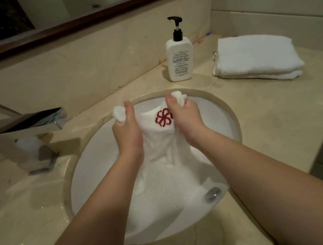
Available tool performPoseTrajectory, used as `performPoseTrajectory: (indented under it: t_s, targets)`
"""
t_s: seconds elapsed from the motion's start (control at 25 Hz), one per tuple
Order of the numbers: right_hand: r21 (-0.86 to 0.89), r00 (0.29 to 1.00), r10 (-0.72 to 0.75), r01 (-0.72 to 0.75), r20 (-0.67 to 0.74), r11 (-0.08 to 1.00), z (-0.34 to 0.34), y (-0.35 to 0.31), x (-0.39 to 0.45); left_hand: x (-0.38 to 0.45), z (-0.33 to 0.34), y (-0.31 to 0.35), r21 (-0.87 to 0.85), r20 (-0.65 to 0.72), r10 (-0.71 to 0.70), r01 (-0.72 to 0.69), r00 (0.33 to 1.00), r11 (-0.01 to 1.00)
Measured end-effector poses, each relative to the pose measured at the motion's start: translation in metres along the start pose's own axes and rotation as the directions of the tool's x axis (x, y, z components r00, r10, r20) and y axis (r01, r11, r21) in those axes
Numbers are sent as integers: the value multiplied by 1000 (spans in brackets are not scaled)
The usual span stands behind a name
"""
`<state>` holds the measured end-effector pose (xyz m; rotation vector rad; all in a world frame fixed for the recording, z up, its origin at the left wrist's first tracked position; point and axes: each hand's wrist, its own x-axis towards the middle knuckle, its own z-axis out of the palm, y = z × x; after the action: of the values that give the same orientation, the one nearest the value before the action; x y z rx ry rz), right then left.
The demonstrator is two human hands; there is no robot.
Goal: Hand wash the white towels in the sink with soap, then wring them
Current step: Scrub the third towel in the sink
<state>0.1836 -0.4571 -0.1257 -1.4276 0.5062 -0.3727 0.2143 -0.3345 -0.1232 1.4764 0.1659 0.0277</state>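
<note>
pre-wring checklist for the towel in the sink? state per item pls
1. Left hand grips the white towel with the red flower emblem: ok.
2. Right hand grips the same towel's other bunched end: ok.
3. Towel hangs over the round white sink basin, so drips land inside: ok.
4. Square chrome faucet shows no running water: ok.
5. Soap rinsed out of towel: cannot tell.
6. Folded white towels on the beige counter, apart from the basin: ok.
</note>
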Motion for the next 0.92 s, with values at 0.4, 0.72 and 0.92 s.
performPoseTrajectory:
  t_s: [0.4,0.72,0.92]
  targets:
    - [-256,990,-136,123,-35,959,39,7,-21,-12,12,-3,-151,130,-250,268,960,951]
    - [-203,985,-36,1,-168,979,34,5,-9,13,-3,-9,-139,-145,-264,245,953,960]
    - [-161,987,-47,22,-154,987,21,10,-8,3,2,-3,90,-16,-65,66,998,994]
